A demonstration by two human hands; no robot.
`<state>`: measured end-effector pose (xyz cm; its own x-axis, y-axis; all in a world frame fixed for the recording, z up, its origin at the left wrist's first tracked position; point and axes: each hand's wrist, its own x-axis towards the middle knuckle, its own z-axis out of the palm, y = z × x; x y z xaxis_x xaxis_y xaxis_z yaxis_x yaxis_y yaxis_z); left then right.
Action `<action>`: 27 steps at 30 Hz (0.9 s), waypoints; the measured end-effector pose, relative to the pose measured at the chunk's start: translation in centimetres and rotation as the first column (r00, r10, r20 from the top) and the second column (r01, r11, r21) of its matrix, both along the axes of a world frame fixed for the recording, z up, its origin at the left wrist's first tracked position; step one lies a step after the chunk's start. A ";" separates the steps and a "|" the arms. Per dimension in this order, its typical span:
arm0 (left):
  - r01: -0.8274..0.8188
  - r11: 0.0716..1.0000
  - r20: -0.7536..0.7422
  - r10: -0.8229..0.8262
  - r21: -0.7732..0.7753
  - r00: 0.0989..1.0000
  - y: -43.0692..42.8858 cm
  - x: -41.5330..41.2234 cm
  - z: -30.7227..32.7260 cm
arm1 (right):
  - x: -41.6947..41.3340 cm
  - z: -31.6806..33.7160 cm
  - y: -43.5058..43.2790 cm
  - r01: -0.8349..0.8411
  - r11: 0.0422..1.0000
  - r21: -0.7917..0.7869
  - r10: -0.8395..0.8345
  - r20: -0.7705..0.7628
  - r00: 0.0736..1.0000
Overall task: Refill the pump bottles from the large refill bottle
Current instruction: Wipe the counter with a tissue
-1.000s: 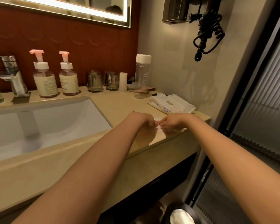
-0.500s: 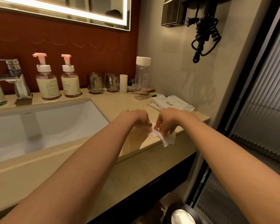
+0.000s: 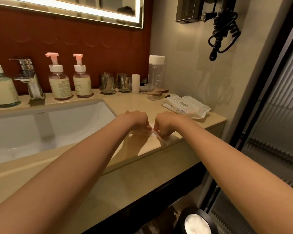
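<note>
Two pump bottles with pink pump heads, one (image 3: pixel 59 83) and the other (image 3: pixel 82 81), stand at the back of the beige counter (image 3: pixel 142 105), right of the tap (image 3: pixel 29 78). A larger green-tinted bottle (image 3: pixel 2 88) with a white cap stands at the far left. My left hand (image 3: pixel 139 120) and my right hand (image 3: pixel 164 123) meet near the counter's front edge. Both pinch a white wet wipe (image 3: pixel 157 135) that hangs a little over the edge.
A white sink basin (image 3: pixel 41 129) fills the left half. At the back stand two glass tumblers (image 3: pixel 115 83), a small white cylinder (image 3: pixel 135 83) and a tall clear bottle (image 3: pixel 156 76). A pack of wet wipes (image 3: pixel 186 106) lies at right. A black bin (image 3: pixel 196 222) sits on the floor.
The hands lifted the wipe off the counter, then drew it back toward the front edge and stretched it between them. The view shifted slightly left, so the large bottle shows more.
</note>
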<state>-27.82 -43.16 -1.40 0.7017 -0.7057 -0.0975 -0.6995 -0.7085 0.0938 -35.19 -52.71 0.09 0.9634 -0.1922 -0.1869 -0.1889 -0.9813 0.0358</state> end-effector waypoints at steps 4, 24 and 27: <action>-0.013 1.000 0.034 0.013 0.000 0.999 1.7 -0.2 -0.6 | -0.8 -0.5 0.3 -0.034 0.994 0.102 0.031 0.027 0.999; -0.091 0.995 0.036 0.089 0.043 0.995 10.0 -3.2 -1.0 | -2.5 -1.4 5.2 -0.207 0.968 0.143 0.191 0.122 0.974; -0.112 0.994 0.010 0.112 0.004 0.994 10.8 -3.6 -1.1 | -2.4 -1.9 6.4 -0.210 0.969 0.130 0.193 0.132 0.972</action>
